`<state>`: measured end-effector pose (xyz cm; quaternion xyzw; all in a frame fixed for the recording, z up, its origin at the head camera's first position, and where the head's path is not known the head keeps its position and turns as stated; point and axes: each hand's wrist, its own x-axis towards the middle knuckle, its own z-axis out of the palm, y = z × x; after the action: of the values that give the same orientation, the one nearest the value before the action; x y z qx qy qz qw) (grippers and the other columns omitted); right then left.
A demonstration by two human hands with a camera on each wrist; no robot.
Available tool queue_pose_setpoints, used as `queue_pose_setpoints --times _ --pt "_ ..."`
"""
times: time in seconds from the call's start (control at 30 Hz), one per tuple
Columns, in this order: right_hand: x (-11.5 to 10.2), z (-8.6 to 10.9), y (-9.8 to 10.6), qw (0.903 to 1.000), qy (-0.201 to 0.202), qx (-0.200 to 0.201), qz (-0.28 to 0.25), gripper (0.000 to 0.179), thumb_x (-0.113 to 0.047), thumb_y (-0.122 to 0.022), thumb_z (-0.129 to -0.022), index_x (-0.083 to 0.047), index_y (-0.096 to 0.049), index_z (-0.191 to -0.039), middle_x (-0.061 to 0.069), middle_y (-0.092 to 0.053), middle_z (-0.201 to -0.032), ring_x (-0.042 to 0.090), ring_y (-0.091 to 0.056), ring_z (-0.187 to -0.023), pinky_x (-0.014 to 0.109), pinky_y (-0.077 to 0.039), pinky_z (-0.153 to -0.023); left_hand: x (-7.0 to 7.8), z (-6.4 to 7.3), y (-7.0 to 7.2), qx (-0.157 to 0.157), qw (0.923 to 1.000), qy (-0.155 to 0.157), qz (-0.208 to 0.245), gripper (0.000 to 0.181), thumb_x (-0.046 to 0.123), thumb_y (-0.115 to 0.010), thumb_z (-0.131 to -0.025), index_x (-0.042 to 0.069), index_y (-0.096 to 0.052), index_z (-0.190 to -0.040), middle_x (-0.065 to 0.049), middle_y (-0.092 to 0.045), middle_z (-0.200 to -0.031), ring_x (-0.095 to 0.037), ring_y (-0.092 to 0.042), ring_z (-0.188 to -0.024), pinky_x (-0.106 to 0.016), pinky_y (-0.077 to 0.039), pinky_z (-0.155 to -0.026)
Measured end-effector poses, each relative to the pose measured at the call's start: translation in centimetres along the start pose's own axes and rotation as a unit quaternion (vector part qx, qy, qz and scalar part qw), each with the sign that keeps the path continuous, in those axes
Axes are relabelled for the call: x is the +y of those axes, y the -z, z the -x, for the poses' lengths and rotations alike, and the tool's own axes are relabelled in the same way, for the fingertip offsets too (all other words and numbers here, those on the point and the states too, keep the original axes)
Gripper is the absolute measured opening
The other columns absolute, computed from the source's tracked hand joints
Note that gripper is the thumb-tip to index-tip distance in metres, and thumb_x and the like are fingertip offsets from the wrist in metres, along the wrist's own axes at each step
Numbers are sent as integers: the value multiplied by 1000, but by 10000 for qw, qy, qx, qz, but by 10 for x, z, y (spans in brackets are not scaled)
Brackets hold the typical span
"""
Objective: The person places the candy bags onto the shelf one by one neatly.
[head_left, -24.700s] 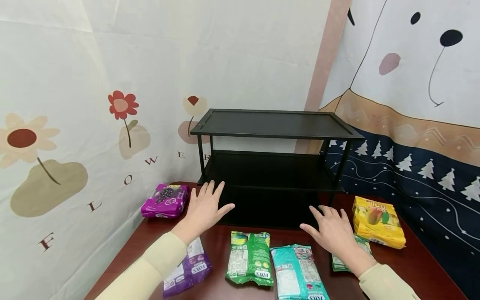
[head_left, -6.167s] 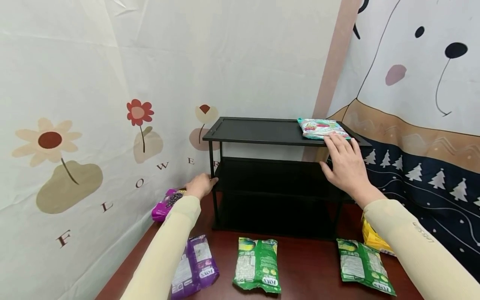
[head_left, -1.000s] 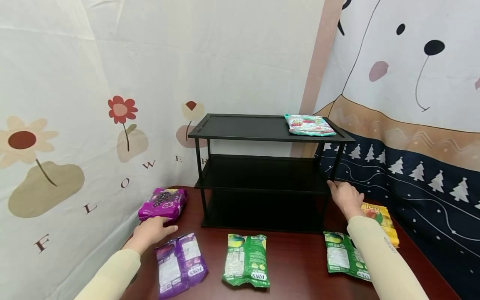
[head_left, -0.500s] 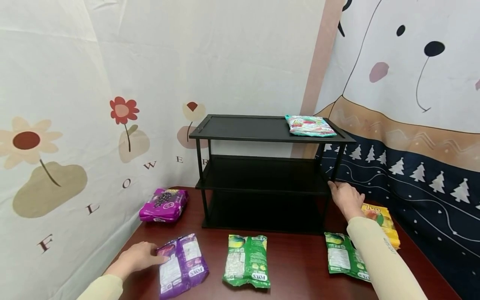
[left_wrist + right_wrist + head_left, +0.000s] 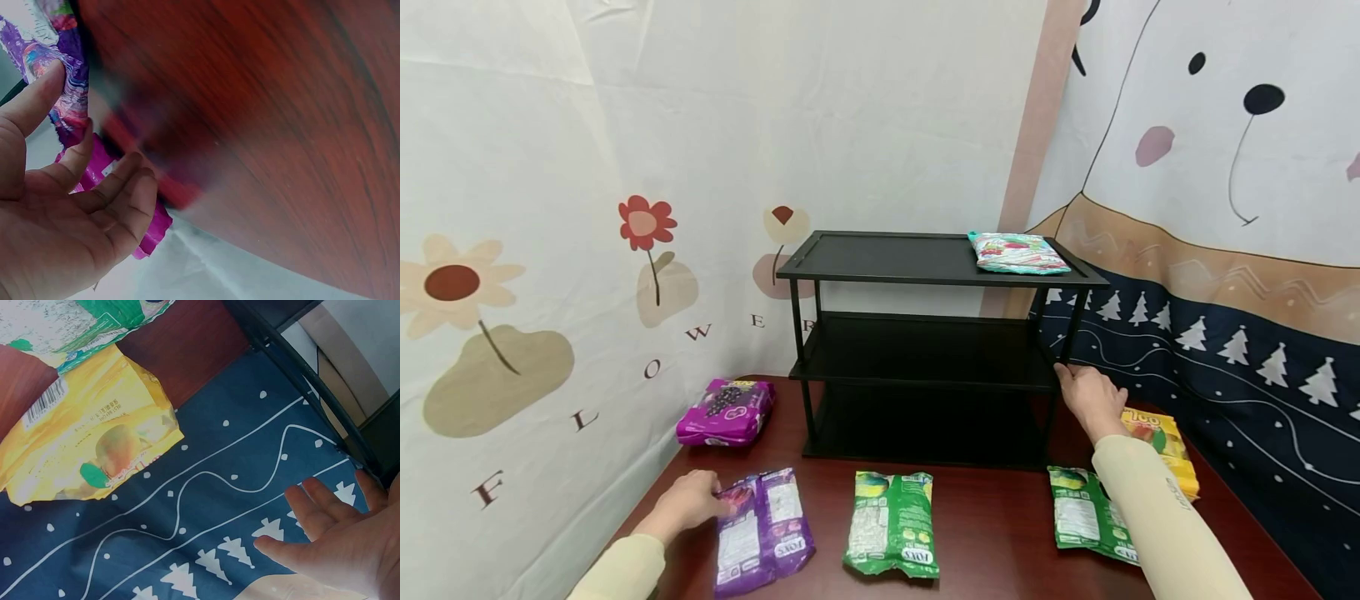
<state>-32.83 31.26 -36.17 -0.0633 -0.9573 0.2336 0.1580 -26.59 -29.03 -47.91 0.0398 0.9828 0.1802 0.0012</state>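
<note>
On the left of the table, my left hand (image 5: 688,500) pinches the left edge of a purple candy bag (image 5: 763,533) marked FOX'S. In the left wrist view the thumb lies over the bag's crinkled end, and the other fingers are loosely bent below it. My right hand (image 5: 1090,400) holds the right side of a black three-tier shelf rack (image 5: 925,383), at the post by the middle tier; its thumb is hidden in the right wrist view, where several fingers extend beside the post. A teal candy bag (image 5: 1018,253) lies on the top tier, at the right.
A green FOX'S bag (image 5: 891,523) lies in front of the rack. Another green bag (image 5: 1078,508) is partly under the right forearm, with a yellow mango packet (image 5: 1165,446) behind it. A magenta grape packet (image 5: 726,412) sits left of the rack, near the cloth backdrop.
My left hand has come down from beside the magenta grape packet to the purple candy bag and taken its edge. Earlier, the teal bag went from table to top tier. The right hand stays put.
</note>
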Motion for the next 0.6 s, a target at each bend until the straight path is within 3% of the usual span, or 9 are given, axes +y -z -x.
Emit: queue_pose_setpoints --times 0.2,0.47,0.6 --pt "1 -1 1 10000 54 47 60 57 -44 -34 -107 1 -59 -133 35 -52 -131 55 -47 -117 73 -20 -100 5 -2 8 261 9973 -34 691 38 22 -83 -75 -2 -57 -89 -9 -59 -85 -27 -55 -79 -47 -48 -75" --pt "-1 -1 1 9999 66 52 78 55 -42 -35 -107 0 -59 -134 36 -52 -132 56 -47 -117 73 -20 -100 8 -4 27 443 9895 96 1374 29 8 -80 -75 -1 -55 -85 -6 -58 -62 -23 -61 -55 -35 -48 -57" --pt "-1 0 0 9999 50 60 67 54 -41 -35 -107 0 -60 -132 35 -54 -129 55 -48 -115 73 -20 -100 11 -7 41 440 9866 47 1568 23 7 -80 -77 -1 -60 -84 -7 -57 -58 -20 -57 -52 -34 -47 -55"
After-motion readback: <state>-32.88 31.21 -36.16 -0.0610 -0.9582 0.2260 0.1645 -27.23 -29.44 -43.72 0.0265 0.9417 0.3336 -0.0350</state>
